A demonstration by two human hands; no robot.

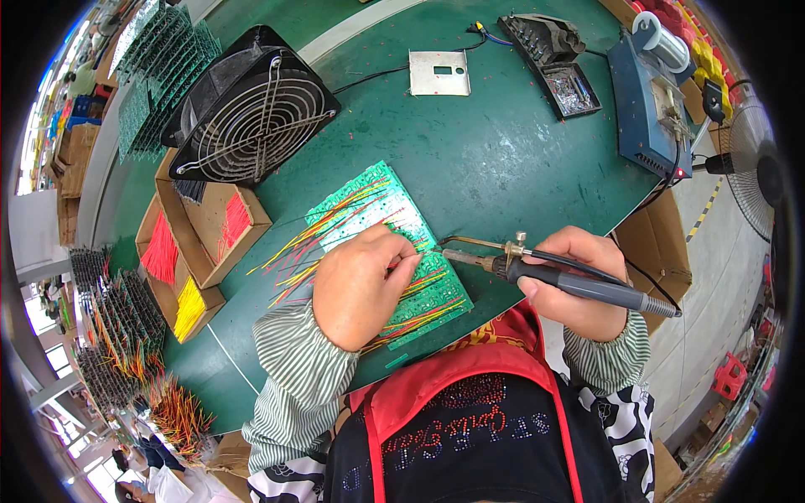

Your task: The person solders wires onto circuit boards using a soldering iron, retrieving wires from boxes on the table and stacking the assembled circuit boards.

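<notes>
Below the middle of the view lies a green circuit board (459,303), with rows of red, yellow and black wires (314,228) sticking out to its left. My left hand (350,289) is over the board, thumb and forefinger pinched together on a thin wire near the right edge. Most of that wire is hidden by the fingers. My right hand (597,318) grips a soldering iron (579,283) with a grey handle. A thin brass feed tube (476,243) runs along the iron. Its tip points left and meets the board's edge close to my left fingertips.
A black fan (260,117) stands at the back left, beside cardboard boxes (220,272) of red and yellow wires. A white metal plate (439,74), a black parts tray (570,88) and a blue soldering station (641,109) with a solder spool (667,49) sit toward the back and right.
</notes>
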